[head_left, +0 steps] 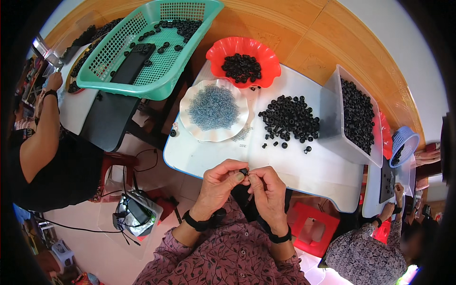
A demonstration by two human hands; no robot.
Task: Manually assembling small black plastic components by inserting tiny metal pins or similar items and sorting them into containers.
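Observation:
Over the near edge of the white table (204,156), my two hands meet in front of my body. My left hand (216,187) pinches a small round black part (243,171) between thumb and forefinger. My right hand (269,192) is closed in a pinch right beside that part; whatever its fingertips hold is too small to make out. Just beyond my hands, a white scalloped dish (187,126) holds many tiny clear bluish pieces. To its right lies a loose pile of similar black parts (289,118). A red wavy-rimmed bowl (270,52) behind the dish holds more of them.
A deep translucent bin (335,116) of black parts stands at the table's right. A green basket (166,83) sits at the upper left. Co-workers sit on both sides, one arm (40,128) at left. A red stool (315,228) stands below right; cables (80,228) cross the floor.

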